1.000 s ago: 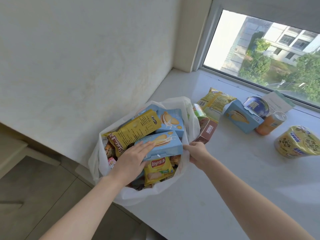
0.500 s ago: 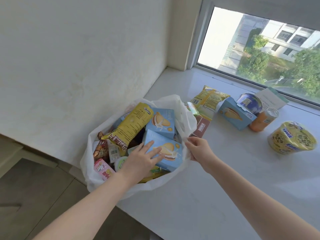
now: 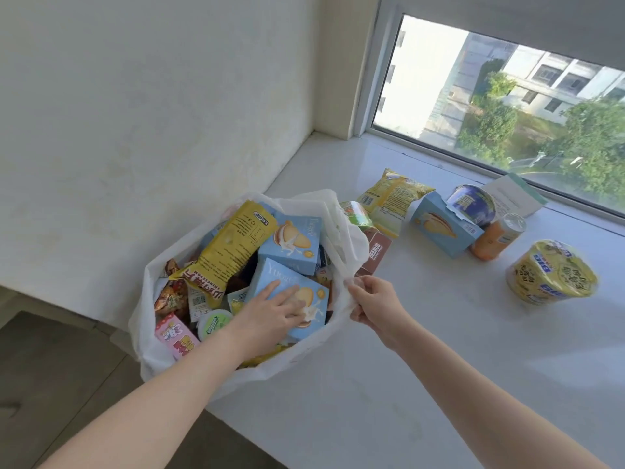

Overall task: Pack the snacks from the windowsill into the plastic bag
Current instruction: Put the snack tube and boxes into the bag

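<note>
A white plastic bag (image 3: 341,228) stuffed with snacks hangs over the left front edge of the windowsill (image 3: 422,384). My left hand (image 3: 274,313) lies flat, fingers spread, on a light blue biscuit box (image 3: 314,299) inside the bag. My right hand (image 3: 375,304) pinches the bag's right rim. A second blue box (image 3: 291,243) and a long yellow packet (image 3: 226,247) lie on top of the bag's contents. On the sill sit a brown box (image 3: 377,252), a yellow bag (image 3: 392,192), a blue box (image 3: 443,225), a purple cup (image 3: 471,203), an orange can (image 3: 499,236) and a yellow noodle bowl (image 3: 551,272).
The white wall (image 3: 152,113) stands left of the bag. The window (image 3: 507,96) runs along the back of the sill, with a pale card (image 3: 514,194) leaning near it. The floor (image 3: 50,367) lies below the sill's front edge on the left.
My left hand pressed the blue box deeper and tilted it in the bag. My right hand stayed gripping the bag's rim. The view shifted slightly.
</note>
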